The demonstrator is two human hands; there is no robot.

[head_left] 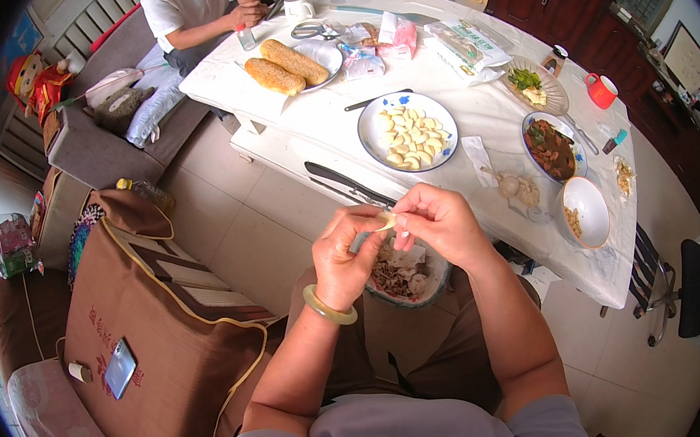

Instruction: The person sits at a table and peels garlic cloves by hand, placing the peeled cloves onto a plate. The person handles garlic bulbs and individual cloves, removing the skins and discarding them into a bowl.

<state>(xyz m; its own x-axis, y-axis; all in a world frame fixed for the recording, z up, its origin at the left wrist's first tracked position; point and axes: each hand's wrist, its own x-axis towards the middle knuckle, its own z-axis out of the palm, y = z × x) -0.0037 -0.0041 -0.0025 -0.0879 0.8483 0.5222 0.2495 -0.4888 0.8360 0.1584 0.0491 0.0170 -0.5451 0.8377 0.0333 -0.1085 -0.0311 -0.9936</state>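
A pale garlic clove [386,219] is pinched between the fingertips of my left hand [346,251], which has a pale bangle at the wrist. My right hand [444,224] touches the clove's right end with thumb and fingers. Both hands are above a waste bin [439,286] holding papery skins and scraps. Beyond them on the table, peeled garlic cloves [409,137] lie in a white plate with blue flowers [375,154]. Unpeeled garlic bulbs [518,188] lie to the right, near a strip of white paper [478,158].
The white-covered table [312,116] also bears a plate of long sesame breads [284,67], a dark-handled knife [375,100], a dish of cooked food [552,147] and a white bowl [585,211]. A person [197,12] sits at the far left. A brown-covered armchair [166,369] stands at my left.
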